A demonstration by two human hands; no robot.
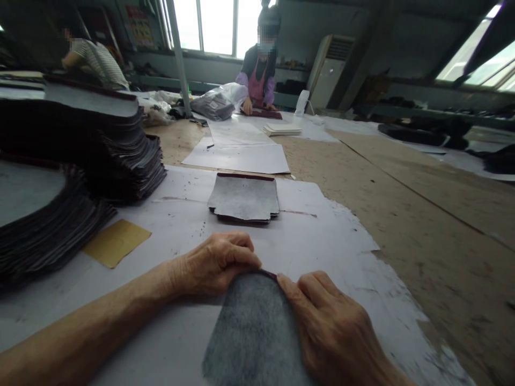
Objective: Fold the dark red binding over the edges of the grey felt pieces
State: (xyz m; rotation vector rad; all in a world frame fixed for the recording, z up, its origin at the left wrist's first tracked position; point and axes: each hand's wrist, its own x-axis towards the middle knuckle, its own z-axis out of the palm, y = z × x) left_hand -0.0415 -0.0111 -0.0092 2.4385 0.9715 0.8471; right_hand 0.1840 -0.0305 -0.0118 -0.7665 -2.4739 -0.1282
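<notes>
A grey fabric-backed panel (255, 332) with rounded corners lies before me on white paper, a narrow dark red edge showing along its far side. My left hand (219, 262) is closed, its thumb and fingers pinching that far edge near the left corner. At the right corner of the same edge, my right hand (330, 316) is closed too, thumb and curled fingers pressing on the rim. Just beyond my hands rests a small stack of similar grey panels (245, 195), each topped by a dark red strip.
Tall piles of dark panels (132, 150) stand on the left, with a yellow square sheet (118, 242) by them. White paper (341, 230) covers the near table. A person (259, 80) works across the table beside a plastic bag (217, 102); another person (98, 64) bends at far left.
</notes>
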